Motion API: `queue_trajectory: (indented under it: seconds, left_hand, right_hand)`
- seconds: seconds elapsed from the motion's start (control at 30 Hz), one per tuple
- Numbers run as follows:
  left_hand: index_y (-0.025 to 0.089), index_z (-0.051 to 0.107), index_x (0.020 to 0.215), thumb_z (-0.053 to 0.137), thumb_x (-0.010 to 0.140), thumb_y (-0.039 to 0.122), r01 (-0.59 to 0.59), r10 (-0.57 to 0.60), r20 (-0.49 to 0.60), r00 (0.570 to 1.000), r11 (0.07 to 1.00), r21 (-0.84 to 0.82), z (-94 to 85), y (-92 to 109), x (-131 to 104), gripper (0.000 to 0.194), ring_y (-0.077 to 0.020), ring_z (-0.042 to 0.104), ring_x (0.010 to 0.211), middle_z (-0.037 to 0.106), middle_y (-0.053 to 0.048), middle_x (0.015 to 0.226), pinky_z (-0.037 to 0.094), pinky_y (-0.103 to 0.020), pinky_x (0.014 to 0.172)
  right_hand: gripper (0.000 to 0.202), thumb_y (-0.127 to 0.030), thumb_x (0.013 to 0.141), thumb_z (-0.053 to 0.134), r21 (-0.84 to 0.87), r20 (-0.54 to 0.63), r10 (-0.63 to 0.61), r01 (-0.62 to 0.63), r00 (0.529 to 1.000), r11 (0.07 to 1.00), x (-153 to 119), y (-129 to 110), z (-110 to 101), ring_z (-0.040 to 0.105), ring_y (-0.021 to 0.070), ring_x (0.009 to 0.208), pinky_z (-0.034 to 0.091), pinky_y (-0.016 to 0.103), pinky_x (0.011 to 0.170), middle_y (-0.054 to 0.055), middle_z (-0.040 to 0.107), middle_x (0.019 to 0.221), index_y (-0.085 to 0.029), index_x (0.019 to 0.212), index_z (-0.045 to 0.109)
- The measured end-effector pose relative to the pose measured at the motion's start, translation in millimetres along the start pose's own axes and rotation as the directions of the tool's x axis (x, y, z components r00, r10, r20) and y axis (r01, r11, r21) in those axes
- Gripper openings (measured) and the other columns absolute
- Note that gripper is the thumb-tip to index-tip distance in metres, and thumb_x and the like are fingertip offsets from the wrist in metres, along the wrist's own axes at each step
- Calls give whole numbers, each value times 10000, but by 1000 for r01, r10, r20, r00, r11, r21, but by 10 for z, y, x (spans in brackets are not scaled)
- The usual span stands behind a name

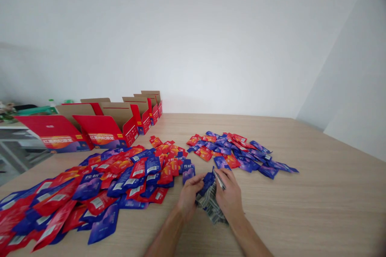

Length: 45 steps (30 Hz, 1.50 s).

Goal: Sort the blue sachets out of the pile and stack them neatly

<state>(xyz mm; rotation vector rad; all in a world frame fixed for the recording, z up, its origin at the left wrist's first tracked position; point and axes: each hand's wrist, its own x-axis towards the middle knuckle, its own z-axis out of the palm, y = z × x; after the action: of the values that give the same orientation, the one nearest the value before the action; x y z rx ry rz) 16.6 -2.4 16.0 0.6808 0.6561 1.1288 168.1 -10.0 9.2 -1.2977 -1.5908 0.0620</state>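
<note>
Near the table's front, my left hand (192, 193) is closed on the edge of a dark blue pouch (208, 180). My right hand (230, 193) grips a grey striped cloth (212, 204), which hangs down between both hands beneath the pouch. A pale fold shows by the right fingers; whether it belongs to the cloth I cannot tell. Just beyond the left fingers lies another blue pouch (188, 170). To the left spreads a large pile of red and blue pouches (120, 176). Behind my hands is a smaller pile of the same pouches (232, 150).
Several open red cartons (105, 134) with raised flaps line the left back of the wooden table (310, 209). A white wall (229, 48) rises behind the table. Farther left, a separate desk (15, 132) holds a bottle (52, 104) and other items.
</note>
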Motion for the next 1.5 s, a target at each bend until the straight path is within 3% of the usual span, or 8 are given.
queue_trajectory:
  seconds: [0.23,0.37,0.53,0.67,0.83,1.03,1.3,1.5]
  left_hand:
    - [160,671,1200,656,690,193,-93,85,-215,973,995,-28,-210,-35,128,511,-212,677,895,719,-98,1080,511,-287,764]
    - [160,667,1207,550,703,140,-231,325,-297,898,922,310,-319,-6,223,517,-228,627,1071,680,-90,1202,477,-322,926]
    - [219,562,1345,437,824,124,-310,587,57,808,340,888,-464,-9,359,544,-224,411,1362,508,-61,1443,295,-392,1152]
    - [198,585,1320,448,828,120,-159,419,204,885,-140,977,-601,-170,418,517,-281,248,1448,446,-80,1492,214,-468,1180]
    - [161,589,1306,452,869,210,-58,333,210,919,-413,909,-622,-283,375,460,-335,331,1397,507,-134,1434,203,-514,1155]
    - [72,690,1102,479,801,152,43,371,153,916,-470,882,-353,-261,417,376,-422,324,1370,586,-233,1285,172,-591,1122]
    - [194,462,1396,402,863,114,-487,51,540,840,-368,792,107,-420,972,542,-220,243,1440,406,-96,1508,209,-413,1169]
    - [294,431,1416,498,883,261,-524,-103,528,843,-378,763,227,-609,1264,538,-264,246,1433,369,-45,1537,178,-515,1151]
  right_hand:
    - [468,1,767,458,205,373,-141,67,917,976,-248,-455,139,563,215,1081,477,354,978,88,628,1104,-225,1104,691]
    - [470,19,756,444,236,438,-113,7,892,972,-262,-587,86,567,199,1056,473,316,950,72,633,1070,-235,1055,704]
    - [449,16,735,455,164,403,-52,-16,914,986,-201,-460,48,576,208,1013,476,305,916,77,633,1027,-218,1025,704]
    - [399,15,739,452,41,354,15,-31,935,999,-181,-272,121,586,219,983,478,308,895,95,644,995,-185,968,711]
    - [339,17,730,459,-114,303,91,-59,949,992,-126,3,153,602,223,921,475,306,859,96,657,918,-181,836,712]
    - [317,34,704,448,-265,313,180,-96,932,960,-61,192,63,612,201,863,454,277,814,87,658,846,-170,724,689]
    - [320,-4,707,472,-306,242,227,-148,943,941,93,321,-141,619,208,906,454,280,880,98,683,918,-161,837,718]
    - [309,-20,731,474,-313,187,284,-217,941,925,217,410,-315,622,206,924,454,277,890,92,685,922,-164,855,718]
